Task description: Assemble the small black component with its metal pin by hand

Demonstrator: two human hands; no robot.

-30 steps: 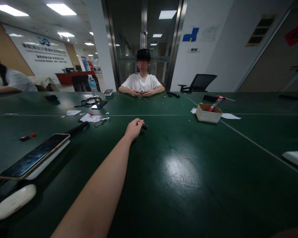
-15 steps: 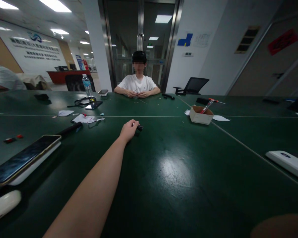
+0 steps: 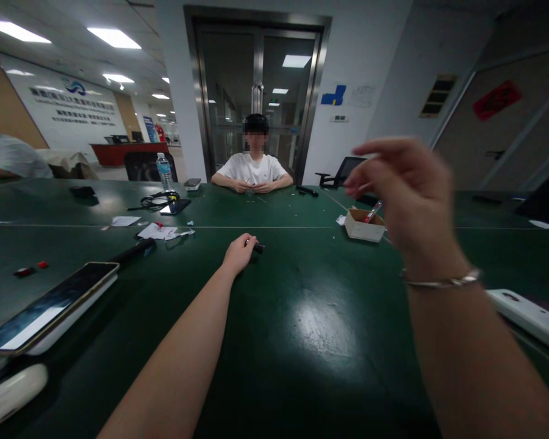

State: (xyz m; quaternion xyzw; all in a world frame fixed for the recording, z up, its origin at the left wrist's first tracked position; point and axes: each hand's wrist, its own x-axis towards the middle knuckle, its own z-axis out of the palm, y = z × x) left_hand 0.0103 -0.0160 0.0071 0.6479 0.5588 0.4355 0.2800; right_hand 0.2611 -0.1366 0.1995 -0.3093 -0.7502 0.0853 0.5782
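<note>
My left hand (image 3: pixel 238 253) rests at the middle of the table, its fingers closed around a small black cylindrical object (image 3: pixel 258 247) whose end sticks out to the right. What kind of object it is, I cannot make out. Raised on the right is my right hand (image 3: pixel 407 189), blurred by motion, with a bracelet (image 3: pixel 441 279) at the wrist. Its fingers are bent and apart, and nothing shows between them. Just left of it and lower in view stands a small cardboard box (image 3: pixel 365 231), out of which a slim red-and-silver item (image 3: pixel 373 211) leans.
A person (image 3: pixel 255 164) in a white shirt sits across the green table (image 3: pixel 274 305). On the left lie a phone (image 3: pixel 50 311), a white rounded object (image 3: pixel 13 390), paper scraps (image 3: pixel 158 231) and a coiled cable (image 3: pixel 160 200) near a water bottle (image 3: pixel 165 172). A white device (image 3: pixel 531 314) lies at right.
My right hand has risen from the lower right corner to near the box. My left hand stays on the black object. The view has tilted slightly upward.
</note>
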